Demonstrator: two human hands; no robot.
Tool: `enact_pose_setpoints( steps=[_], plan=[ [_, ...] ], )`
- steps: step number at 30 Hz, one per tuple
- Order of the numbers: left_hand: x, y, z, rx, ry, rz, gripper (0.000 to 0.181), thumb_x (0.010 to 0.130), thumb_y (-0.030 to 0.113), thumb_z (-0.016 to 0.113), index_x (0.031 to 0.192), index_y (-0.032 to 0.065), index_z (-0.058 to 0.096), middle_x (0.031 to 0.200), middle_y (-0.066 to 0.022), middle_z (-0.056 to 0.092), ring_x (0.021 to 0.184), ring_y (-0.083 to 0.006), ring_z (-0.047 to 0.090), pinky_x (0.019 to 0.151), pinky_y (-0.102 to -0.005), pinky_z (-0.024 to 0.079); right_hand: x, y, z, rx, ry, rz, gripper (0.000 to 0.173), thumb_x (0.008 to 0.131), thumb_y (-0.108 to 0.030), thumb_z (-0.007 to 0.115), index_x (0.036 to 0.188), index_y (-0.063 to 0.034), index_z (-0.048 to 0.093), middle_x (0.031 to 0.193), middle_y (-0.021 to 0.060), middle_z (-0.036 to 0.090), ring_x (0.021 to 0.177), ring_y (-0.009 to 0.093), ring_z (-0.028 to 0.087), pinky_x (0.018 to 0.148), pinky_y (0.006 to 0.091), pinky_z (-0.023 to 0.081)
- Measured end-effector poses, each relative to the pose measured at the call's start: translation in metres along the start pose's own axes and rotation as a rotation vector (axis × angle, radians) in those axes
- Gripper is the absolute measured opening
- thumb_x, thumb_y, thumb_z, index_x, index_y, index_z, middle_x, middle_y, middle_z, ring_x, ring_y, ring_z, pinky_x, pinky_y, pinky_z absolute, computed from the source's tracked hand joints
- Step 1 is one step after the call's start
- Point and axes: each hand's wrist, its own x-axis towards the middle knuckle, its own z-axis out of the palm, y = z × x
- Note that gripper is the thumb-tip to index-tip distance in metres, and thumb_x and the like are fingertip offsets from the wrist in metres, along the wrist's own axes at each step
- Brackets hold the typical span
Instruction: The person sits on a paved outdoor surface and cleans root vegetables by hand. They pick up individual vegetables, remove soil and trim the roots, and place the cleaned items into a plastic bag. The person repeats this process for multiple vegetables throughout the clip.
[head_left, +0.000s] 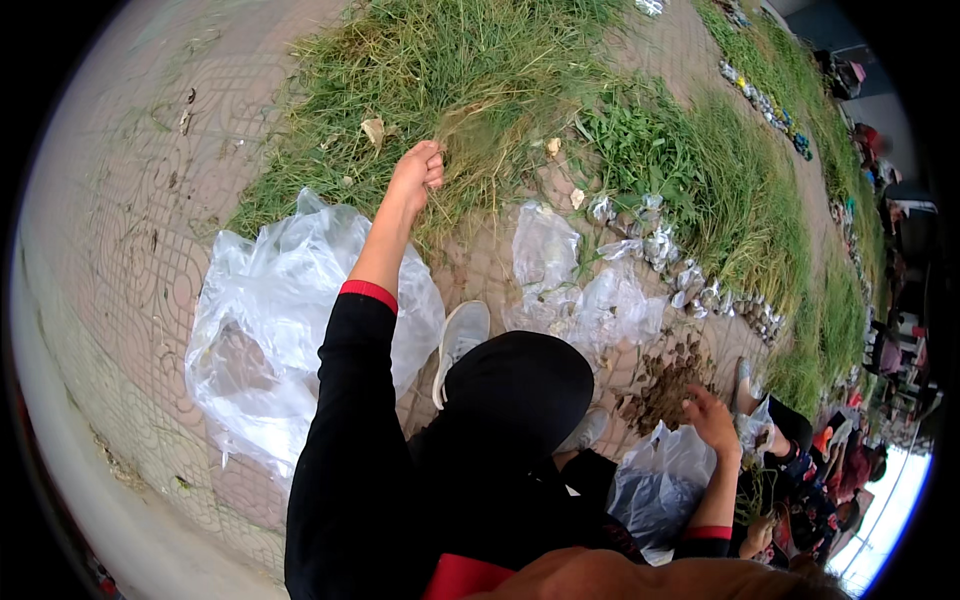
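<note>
My left hand (420, 174) is closed above a spread heap of cut grass (390, 82). Thin grass stalks (480, 131), blurred, run from its fingertips. Beneath that forearm lies a large clear plastic sheet or bag (277, 285), crumpled on the paving. To the right, my right hand (711, 424) has its fingers apart near a patch of loose brown soil (664, 382); nothing shows in it. A plastic bag (660, 480) stands just beside that wrist, and its contents cannot be made out. Flattened clear plastic bags (600, 304) lie in front of my knee.
Small soil-filled plastic bags (686, 281) form a row along the grass. Leafy green cuttings (645, 142) lie behind them. A person (787, 450) sits close on my right, with other people farther along. Patterned paving (142, 247) extends to the left.
</note>
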Motion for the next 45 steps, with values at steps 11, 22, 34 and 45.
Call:
enact_pose_setpoints(
  steps=[11,22,34,45],
  plan=[
    [-0.03,-0.029,0.014,0.287,0.068,0.202,0.017,0.098,0.022,0.048,0.092,0.0072,0.054,0.059,0.0048,0.041,0.048,-0.0064,0.033,0.045,-0.0218,0.028,0.134,-0.186,0.001,0.633,-0.157,-0.349,0.039,0.097,-0.026,0.051,0.128,-0.0022,0.05,0.1,0.0081,0.065,0.087,0.013,0.06,0.076,0.027,0.048],
    [-0.093,-0.093,0.07,1.279,0.131,1.042,0.032,0.091,0.019,0.056,0.117,0.0008,0.055,0.109,-0.0173,0.057,0.091,-0.0281,0.059,0.081,-0.0352,0.047,0.294,-0.348,0.147,1.068,-0.456,-0.034,0.035,0.098,-0.03,0.047,0.112,0.0021,0.05,0.109,0.016,0.062,0.092,0.024,0.064,0.065,0.0374,0.053],
    [-0.036,-0.124,0.005,0.295,0.173,-0.213,0.026,0.094,0.022,0.054,0.105,0.0001,0.062,0.077,-0.0014,0.063,0.064,-0.0082,0.055,0.054,-0.0236,0.043,0.306,-0.321,0.156,1.089,-0.41,0.088,0.025,0.099,-0.02,0.043,0.108,0.0012,0.052,0.102,0.0142,0.063,0.086,0.023,0.064,0.073,0.0367,0.057],
    [-0.085,-0.128,0.043,1.04,0.107,0.219,0.021,0.09,0.021,0.058,0.091,0.0018,0.067,0.059,-0.009,0.056,0.052,-0.0172,0.05,0.053,-0.0346,0.04,0.309,-0.326,0.167,1.176,-0.474,-0.011,0.025,0.099,-0.022,0.045,0.105,0.0007,0.053,0.08,0.0059,0.057,0.061,0.013,0.049,0.055,0.0283,0.045]
  ],
)
